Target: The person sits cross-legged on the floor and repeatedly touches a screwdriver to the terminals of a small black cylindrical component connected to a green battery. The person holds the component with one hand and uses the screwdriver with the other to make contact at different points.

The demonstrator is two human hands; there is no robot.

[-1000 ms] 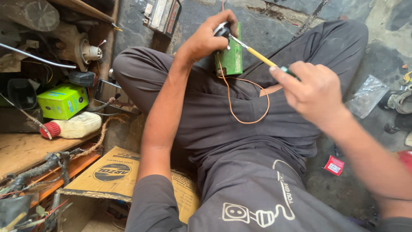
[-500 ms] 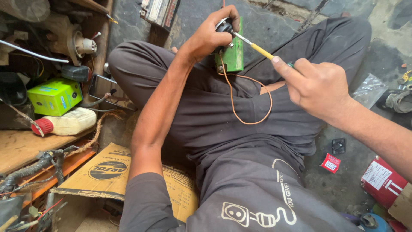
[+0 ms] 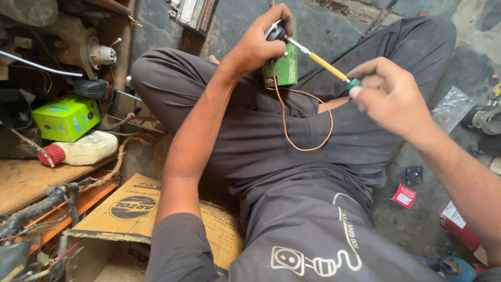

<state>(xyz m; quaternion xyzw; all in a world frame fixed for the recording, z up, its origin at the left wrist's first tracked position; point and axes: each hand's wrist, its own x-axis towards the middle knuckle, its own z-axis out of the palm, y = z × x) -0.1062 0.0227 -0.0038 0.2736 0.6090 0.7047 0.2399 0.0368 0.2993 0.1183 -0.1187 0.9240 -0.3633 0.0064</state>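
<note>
Head view, left hand: the left hand is seen clamped around a small black round part held against a green block, at about 12 o'clock in the picture.
Head view, right hand: the right hand is closed on the green end of a yellow-handled screwdriver, pinched between thumb and fingers, at about 2 o'clock.
Head view, key relation: the black round part lies toward 10 o'clock from the right hand; the left hand is the nearer one and is touching it, while the right hand is reached only through the tool.
Head view, long axis of the tool: it runs from 4 o'clock up to 10 o'clock, the metal tip pointed at the black round part and meeting it.
Head view, green block: it is held upright above the lap, its long axis running 12 to 6 o'clock.
Head view, wire: an orange wire hangs from the green block in a loop over the dark trousers.
Head view, surroundings: a green box and a pale bottle with a red cap are seen on a wooden shelf at 9 o'clock, well apart from both hands.
</note>
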